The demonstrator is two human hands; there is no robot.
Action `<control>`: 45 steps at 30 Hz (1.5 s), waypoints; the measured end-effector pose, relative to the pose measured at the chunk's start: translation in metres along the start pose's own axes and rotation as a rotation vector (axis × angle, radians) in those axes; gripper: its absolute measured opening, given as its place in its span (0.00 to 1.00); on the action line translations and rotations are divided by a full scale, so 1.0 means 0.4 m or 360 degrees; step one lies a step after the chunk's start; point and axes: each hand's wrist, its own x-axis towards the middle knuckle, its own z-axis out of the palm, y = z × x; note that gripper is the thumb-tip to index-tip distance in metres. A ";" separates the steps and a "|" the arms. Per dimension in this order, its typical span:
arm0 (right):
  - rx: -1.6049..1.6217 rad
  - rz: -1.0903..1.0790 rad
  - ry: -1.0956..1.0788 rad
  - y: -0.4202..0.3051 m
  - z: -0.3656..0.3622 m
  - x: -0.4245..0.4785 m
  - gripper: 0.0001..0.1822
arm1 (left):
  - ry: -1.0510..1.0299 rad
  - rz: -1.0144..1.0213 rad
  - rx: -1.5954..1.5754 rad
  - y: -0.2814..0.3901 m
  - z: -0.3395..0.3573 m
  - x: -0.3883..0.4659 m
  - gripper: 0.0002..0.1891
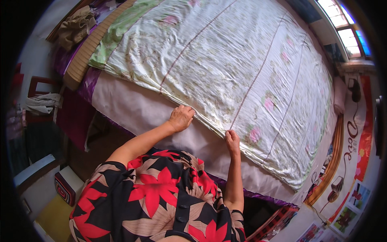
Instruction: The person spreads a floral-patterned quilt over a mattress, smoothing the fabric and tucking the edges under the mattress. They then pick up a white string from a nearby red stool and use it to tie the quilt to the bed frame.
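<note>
A pale floral quilt cover with thin dark stripes and pink roses lies spread over a bed, wrinkled across its surface. My left hand grips its near edge around the middle of the bedside. Further right along the same edge, my right hand is closed on the fabric in a fist. Between both hands the edge is drawn fairly straight, with several layers showing. Under it, a light pinkish sheet covers the mattress and hangs at the near side, above a purple trim.
A ribbed tan cloth and a crumpled brown garment lie at the bed's left end. A chair with a grey cloth stands at left. The curved wooden headboard borders the right, a window above.
</note>
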 end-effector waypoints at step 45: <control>-0.0784 -0.1398 0.0180 -0.470 0.351 0.035 0.08 | 0.0891 0.0110 -0.0349 -0.003 -0.180 -0.044 0.10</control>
